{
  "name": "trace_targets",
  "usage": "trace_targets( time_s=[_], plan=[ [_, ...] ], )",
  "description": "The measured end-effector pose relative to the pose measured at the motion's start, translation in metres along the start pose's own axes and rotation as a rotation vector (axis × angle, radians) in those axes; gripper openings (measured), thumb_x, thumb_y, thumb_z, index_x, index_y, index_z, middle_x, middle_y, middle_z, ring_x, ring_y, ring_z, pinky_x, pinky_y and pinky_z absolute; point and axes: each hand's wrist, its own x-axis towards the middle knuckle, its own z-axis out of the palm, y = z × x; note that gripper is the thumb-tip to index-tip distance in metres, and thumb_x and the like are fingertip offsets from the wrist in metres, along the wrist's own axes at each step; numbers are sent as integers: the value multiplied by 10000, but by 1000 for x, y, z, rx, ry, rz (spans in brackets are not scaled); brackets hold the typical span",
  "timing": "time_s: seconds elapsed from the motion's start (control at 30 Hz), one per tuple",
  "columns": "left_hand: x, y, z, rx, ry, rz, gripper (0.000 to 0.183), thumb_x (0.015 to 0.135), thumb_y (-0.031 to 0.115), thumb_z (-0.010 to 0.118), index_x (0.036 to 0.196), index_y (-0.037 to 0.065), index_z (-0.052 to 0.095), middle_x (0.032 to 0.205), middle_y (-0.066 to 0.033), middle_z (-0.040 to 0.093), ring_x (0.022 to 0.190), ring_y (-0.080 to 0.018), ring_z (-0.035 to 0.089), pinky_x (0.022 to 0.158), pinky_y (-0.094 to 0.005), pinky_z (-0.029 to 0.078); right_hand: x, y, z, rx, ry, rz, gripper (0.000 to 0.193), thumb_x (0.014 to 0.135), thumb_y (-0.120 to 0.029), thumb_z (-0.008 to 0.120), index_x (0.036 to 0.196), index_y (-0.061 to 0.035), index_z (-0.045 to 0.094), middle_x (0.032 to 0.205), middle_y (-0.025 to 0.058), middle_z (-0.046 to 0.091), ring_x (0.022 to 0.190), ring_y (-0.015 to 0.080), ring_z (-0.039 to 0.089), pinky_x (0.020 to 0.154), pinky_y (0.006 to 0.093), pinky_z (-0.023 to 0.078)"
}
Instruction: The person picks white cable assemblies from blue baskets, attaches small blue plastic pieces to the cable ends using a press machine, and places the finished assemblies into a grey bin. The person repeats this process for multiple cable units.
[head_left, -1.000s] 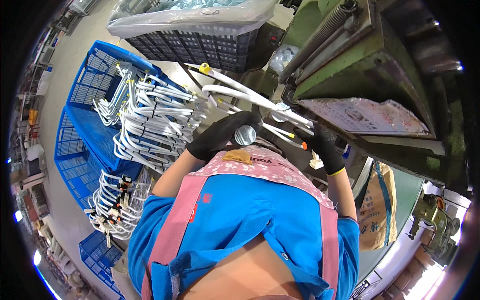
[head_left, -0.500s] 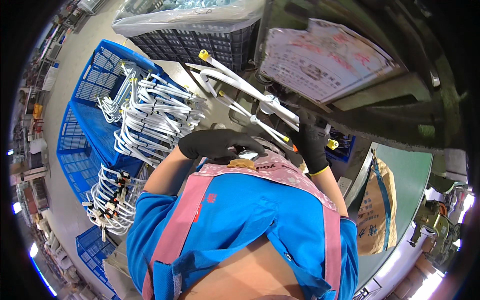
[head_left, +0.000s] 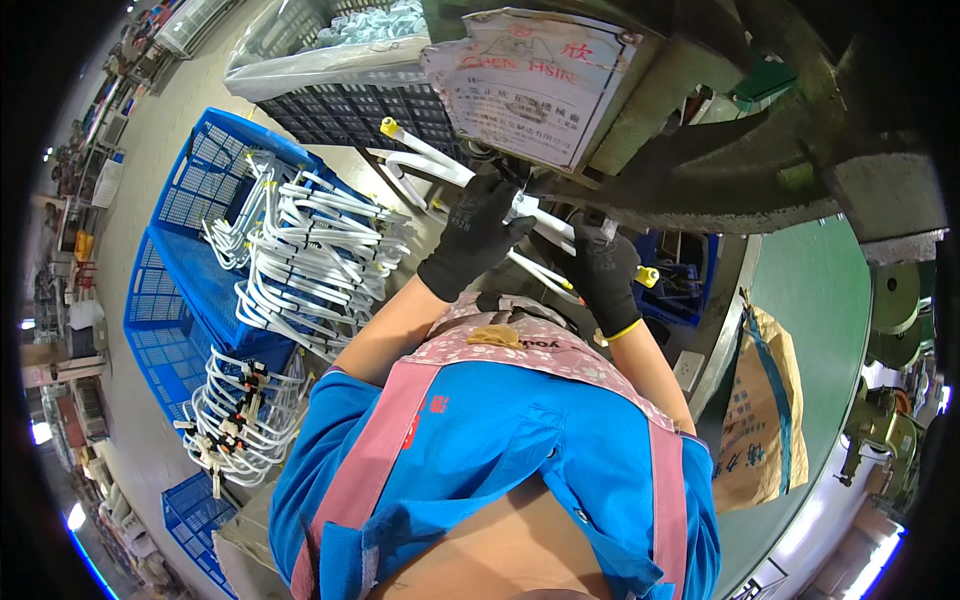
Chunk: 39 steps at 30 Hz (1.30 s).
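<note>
My right hand (head_left: 603, 262), in a black glove with a yellow cuff, is closed around a bent white tube (head_left: 420, 163) with yellow end caps. A yellow cap (head_left: 648, 277) sticks out past that hand. My left hand (head_left: 473, 238), gloved in black too, is closed on the middle part of the tube, its fingertips at a white clip (head_left: 524, 205). The tube lies under the edge of a dark green machine (head_left: 690, 180). What the left fingers pinch there is partly hidden. Below, a thinner white length (head_left: 540, 272) passes between the hands.
Blue crates (head_left: 185, 255) at the left hold a stack of white bent tubes (head_left: 300, 250), with more coiled tubes (head_left: 235, 415) nearer me. A black crate (head_left: 365, 120) with a plastic liner stands at the back. A brown paper sack (head_left: 762, 410) lies on a green surface (head_left: 815, 290) at right.
My left hand has moved from in front of my apron, where it had a small white piece, up and forward to the tube. The right hand still grips the tube. My view has shifted.
</note>
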Motion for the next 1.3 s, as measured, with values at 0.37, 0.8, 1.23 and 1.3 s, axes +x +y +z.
trace_targets(
  time_s=[0.37,0.8,1.23,1.3],
  plan=[
    [1,-24,-6,94,-155,131,605,634,367,771,1130,82,575,1133,-136,579,1114,-347,486,954,-463,331,1,0,4,-116,82,-23,400,694,-581,695,780,-190,704,571,57,611,487,251,606,433,358,461],
    [27,-140,-43,272,-180,245,120,675,183,652,781,126,644,748,-88,612,783,-284,599,761,-438,411,-23,27,42,-73,-77,100,506,678,-333,765,1106,-118,602,1026,147,624,942,343,598,810,432,475],
    [27,-151,-34,367,-205,321,189,655,150,658,833,100,617,732,-85,576,763,-285,580,709,-425,430,-35,34,54,-298,8,154,563,544,-411,808,1047,-253,611,1028,31,626,961,297,592,766,458,465],
    [28,-152,-33,372,-211,324,173,653,160,661,810,99,621,739,-84,581,766,-284,581,711,-425,429,-28,28,48,-310,19,150,569,536,-399,810,1047,-245,613,1039,35,626,977,299,589,782,460,465]
  ],
)
